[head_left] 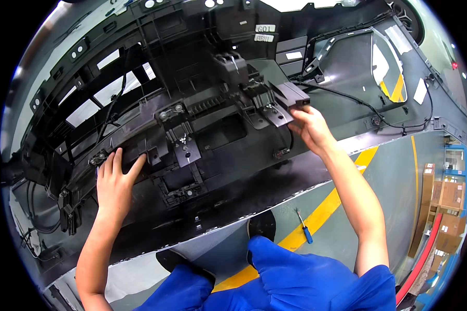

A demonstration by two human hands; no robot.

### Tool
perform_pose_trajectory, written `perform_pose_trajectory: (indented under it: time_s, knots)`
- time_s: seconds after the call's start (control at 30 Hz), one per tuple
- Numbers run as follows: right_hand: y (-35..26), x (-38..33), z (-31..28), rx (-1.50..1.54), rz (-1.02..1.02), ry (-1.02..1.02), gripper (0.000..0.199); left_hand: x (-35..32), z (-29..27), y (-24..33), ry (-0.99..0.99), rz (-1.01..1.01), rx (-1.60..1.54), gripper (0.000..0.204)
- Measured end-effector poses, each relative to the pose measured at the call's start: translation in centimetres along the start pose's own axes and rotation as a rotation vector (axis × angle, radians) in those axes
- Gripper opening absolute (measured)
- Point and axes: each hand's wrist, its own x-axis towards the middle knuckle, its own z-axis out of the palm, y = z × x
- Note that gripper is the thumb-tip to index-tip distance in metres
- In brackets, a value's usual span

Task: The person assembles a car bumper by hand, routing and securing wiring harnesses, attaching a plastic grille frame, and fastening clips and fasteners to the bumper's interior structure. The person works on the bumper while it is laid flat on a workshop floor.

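Car bumper cover [238, 185], inner face up, is lying in front of the person, spanning the view; what is supporting it is not showing. L hand [114, 184] is resting on the black plastic frame [135, 142] fixed inside, fingers spread, thumb well apart, gripping nothing. R hand [311, 129] is pinching the outer edge of a grey-black bracket [291, 96] between thumb and fingers; contact on the far side is partly hidden. Handling (judged): cover is prob. being light for its size but flexing along its long span; ribbed frame is looking stiffer, bracket rigid w/ hard edges, smooth faces slightly slippery. Best holds: frame's thick ribs or bracket's body, avoiding thin clip tabs and wiring harness [355, 96], which are prob. being the fragile pts. Blue-handled screwdriver [307, 234] is lying on the floor nearby.
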Motion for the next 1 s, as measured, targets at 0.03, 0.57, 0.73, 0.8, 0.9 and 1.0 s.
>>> perform_pose_trajectory:
  time_s: [0.03,0.57,0.73,0.8,0.9,1.0]
  knots:
    - [-0.6,0.3,0.1,0.026,-0.003,-0.017,0.031,0.0,0.2,-0.2,-0.024,-0.021,0.044,0.074]
    - [-0.3,3.3,0.9,-0.628,-0.093,-0.026,0.049,5.0,-4.7,2.9,-0.061,0.125,-0.101,0.087]
    - [1.4,3.4,-1.9,-0.846,-0.329,-0.012,0.039,4.9,0.8,1.5,-0.059,0.167,0.137,0.08]
    - [2.2,1.4,-2.6,-1.206,-0.308,0.055,0.03,4.4,-0.2,2.0,-0.082,0.15,0.127,0.076]
    - [3.7,-2.3,-4.7,-1.413,-0.188,-0.106,0.025,5.1,-3.7,5.3,0.076,0.265,-0.094,0.06]
    - [4.7,-3.6,-5.2,-1.379,-0.162,-0.258,0.029,7.0,-5.8,11.9,0.296,0.634,-0.504,0.03]
